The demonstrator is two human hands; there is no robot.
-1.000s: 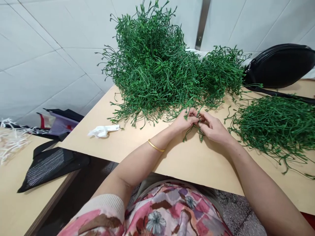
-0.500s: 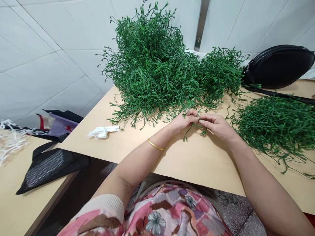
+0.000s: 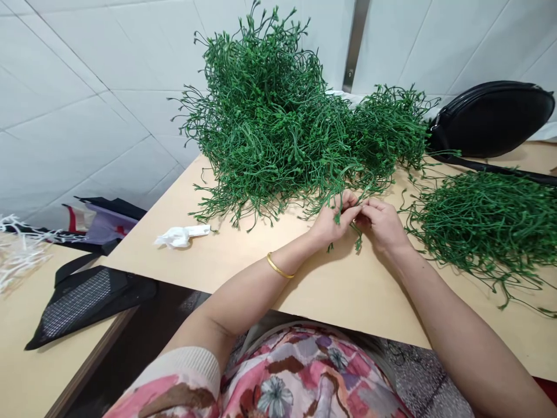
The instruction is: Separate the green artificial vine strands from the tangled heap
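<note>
1. My left hand (image 3: pixel 331 223) is closed and pinches thin green artificial stems (image 3: pixel 336 217).
2. My right hand (image 3: pixel 382 227) is just beside it with curled fingers, but I cannot tell if it grips the stems too.
3. The stems hang from the front of a big green pile (image 3: pixel 270 122) on the wooden surface (image 3: pixel 348 296); a second green pile (image 3: pixel 487 223) lies at right.
4. I think a light hold near the fingertips is best, because these stems tangle easily.
</note>
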